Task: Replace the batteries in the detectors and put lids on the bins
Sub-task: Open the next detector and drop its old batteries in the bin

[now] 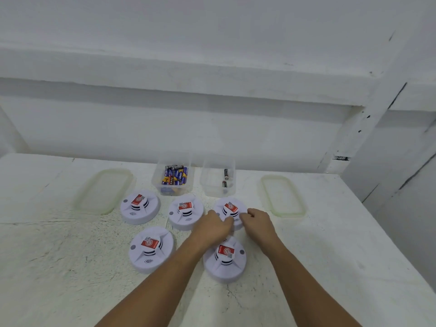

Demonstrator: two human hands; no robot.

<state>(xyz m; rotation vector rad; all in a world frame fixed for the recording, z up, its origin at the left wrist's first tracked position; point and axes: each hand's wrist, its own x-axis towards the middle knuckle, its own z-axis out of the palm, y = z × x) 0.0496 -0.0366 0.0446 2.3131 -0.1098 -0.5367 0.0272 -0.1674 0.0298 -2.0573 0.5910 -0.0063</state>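
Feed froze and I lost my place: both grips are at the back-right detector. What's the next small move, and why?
Probably lift that detector with the left grip and right grip and turn it over: its red label faces up, no battery door shows, and both are at its rim.

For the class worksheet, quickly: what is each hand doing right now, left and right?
Left hand: grips the near rim of the back-right detector.
Right hand: grips the same detector's right rim.

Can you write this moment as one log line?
left hand, right hand: on back-right detector | bins: open | lids: on table
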